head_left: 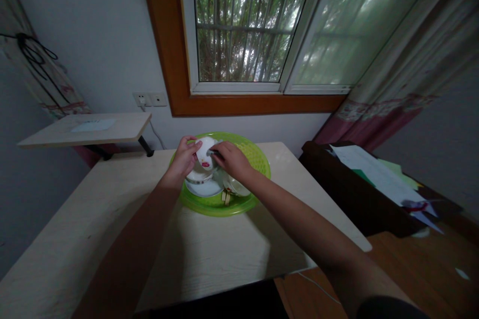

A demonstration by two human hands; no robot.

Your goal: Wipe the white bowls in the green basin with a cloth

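My left hand point(186, 155) grips the edge of a small white bowl point(204, 154) with a red flower print, tilted above the green basket point(220, 211). At the bowl's right side is my right hand point(232, 159), its fingers pinched together. Something small and dark shows at those fingertips, too small to name. Beneath the hands, a white dish point(204, 188) lies in the basket with another white bowl point(198, 175) on it. To their right sits a patterned bowl point(239, 188), partly hidden by my right wrist. Light wooden ends point(225, 197) stick out between them.
The basket stands on a pale wooden table point(209, 249) by the wall. A raised shelf point(90, 128) with a paper on it is at the left. Beyond the table's right edge, papers point(377, 172) lie on a dark brown piece of furniture point(337, 184).
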